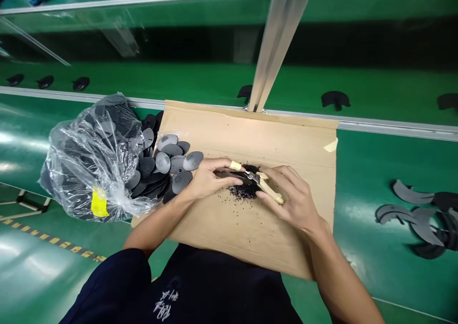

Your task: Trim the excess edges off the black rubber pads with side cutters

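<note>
My left hand (211, 178) pinches a dark plastic part (236, 176), with yellow tape wrapped round one finger. My right hand (291, 195) is closed round a pair of cutting pliers (267, 188) with cream-coloured handles. The metal jaws of the pliers meet the edge of the dark part; whether they have closed on it I cannot tell. Under both hands, a heap of small black bits (243, 192) is scattered over a cardboard sheet (229, 235). Left of my left hand lies a pile of grey and black oval plastic parts (177, 164).
A clear plastic bag (93, 162) of dark parts, with a yellow label, stands at the left. Curved black parts (418, 219) lie on the green bench at right. A metal post (281, 42) rises behind the cardboard. Beyond it, single dark parts (335, 99) sit along a conveyor-like green strip.
</note>
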A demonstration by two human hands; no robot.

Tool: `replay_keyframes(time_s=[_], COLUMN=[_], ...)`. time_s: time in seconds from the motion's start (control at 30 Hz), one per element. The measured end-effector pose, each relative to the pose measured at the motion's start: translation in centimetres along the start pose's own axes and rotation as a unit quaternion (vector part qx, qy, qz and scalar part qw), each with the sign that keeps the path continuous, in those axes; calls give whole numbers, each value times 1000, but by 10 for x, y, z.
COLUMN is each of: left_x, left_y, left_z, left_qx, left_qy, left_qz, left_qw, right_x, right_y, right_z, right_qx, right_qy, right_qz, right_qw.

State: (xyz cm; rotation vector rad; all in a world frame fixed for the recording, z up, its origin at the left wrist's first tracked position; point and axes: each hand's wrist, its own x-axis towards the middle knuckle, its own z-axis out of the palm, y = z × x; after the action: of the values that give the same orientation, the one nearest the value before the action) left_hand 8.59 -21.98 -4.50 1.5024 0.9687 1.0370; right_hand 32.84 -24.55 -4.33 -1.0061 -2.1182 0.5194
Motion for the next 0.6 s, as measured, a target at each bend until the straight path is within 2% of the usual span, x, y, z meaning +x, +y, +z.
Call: replay_keyframes(time_s=[0.2,0.4,0.5,0.6], left_x=[0,-1,-1,0], left_y=[-1,-4,-2,3], left_z=[-1,3,-1,-7], left_qx=[10,-2,30,97], left_qy=[4,10,-6,-41], left_qz=[67,80,77,112], left_qw=[998,997,997,988], right_x=[-1,-2,-3,-3], right_y=[2,0,-2,-3], right_z=[1,1,0,-2], right_qx=[-14,-57,-71,-86], right_qy=[-6,7,12,10], right_qz=[-13,-27,-21,-10], right_qw=[1000,998,997,996])
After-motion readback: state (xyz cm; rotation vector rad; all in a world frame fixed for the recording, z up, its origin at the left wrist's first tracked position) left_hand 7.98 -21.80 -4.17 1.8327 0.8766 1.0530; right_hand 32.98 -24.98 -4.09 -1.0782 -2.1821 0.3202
